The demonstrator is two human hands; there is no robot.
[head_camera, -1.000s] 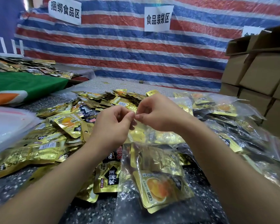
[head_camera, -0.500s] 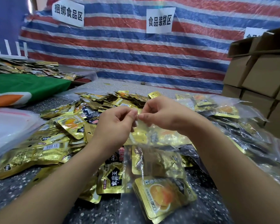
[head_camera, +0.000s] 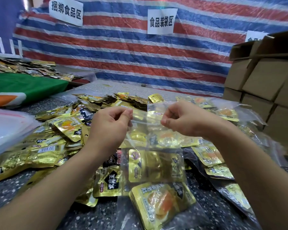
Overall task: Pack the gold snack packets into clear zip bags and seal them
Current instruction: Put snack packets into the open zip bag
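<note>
Clear zip bag (head_camera: 154, 156), held up above the speckled worktop (head_camera: 206, 201), its top edge stretched level between the two hands. Gold snack packets (head_camera: 155, 165) lie inside the bag, one upright in its middle and a stack with an orange picture at its lower end. Left hand (head_camera: 110, 127): fingers curled, thumb and forefinger pinching the left end of the bag's top strip. Right hand (head_camera: 183, 120): fingers curled, pinching the right end of the same strip, well apart from the left hand. Whether the zip is closed along its length cannot be told. Loose gold packets (head_camera: 45, 146) lie heaped on the worktop to the left of the bag and behind it. Filled clear bags (head_camera: 223, 113) lie to the right of the bag, and stacked cardboard boxes (head_camera: 263, 80) stand beyond them. A pile of empty clear bags (head_camera: 7, 128) lies far left of the bag. Behind the bag hangs a red, white and blue striped tarpaulin (head_camera: 131, 55) bearing white paper signs (head_camera: 161, 21).
</note>
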